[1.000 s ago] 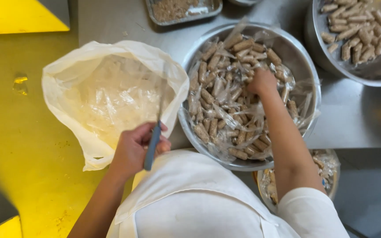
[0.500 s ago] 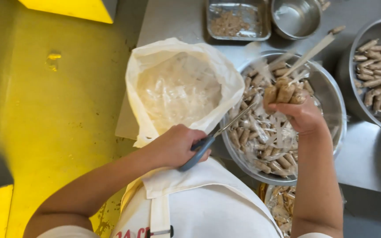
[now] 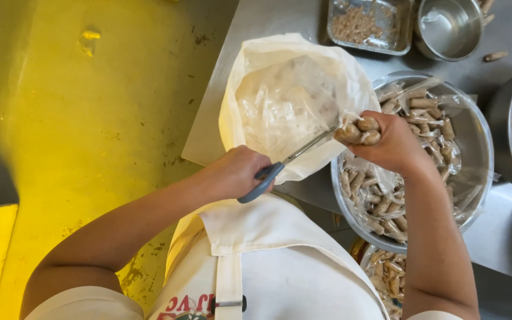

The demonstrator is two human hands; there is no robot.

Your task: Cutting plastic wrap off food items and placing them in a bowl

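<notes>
One camera sits on the person's head and looks steeply down, close over both arms. It faces the bench (image 3: 256,24) edge ahead, with yellow floor (image 3: 90,118) alongside.

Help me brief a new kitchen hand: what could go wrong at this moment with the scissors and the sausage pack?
1. The scissors in the left hand point at the small pack of sausages gripped by the right hand; the blade tips lie close to those fingers, so a slip might nick them.
2. The pack is held above the gap between the plastic bag and the steel bowl; freed sausages might drop into the bag.
</notes>
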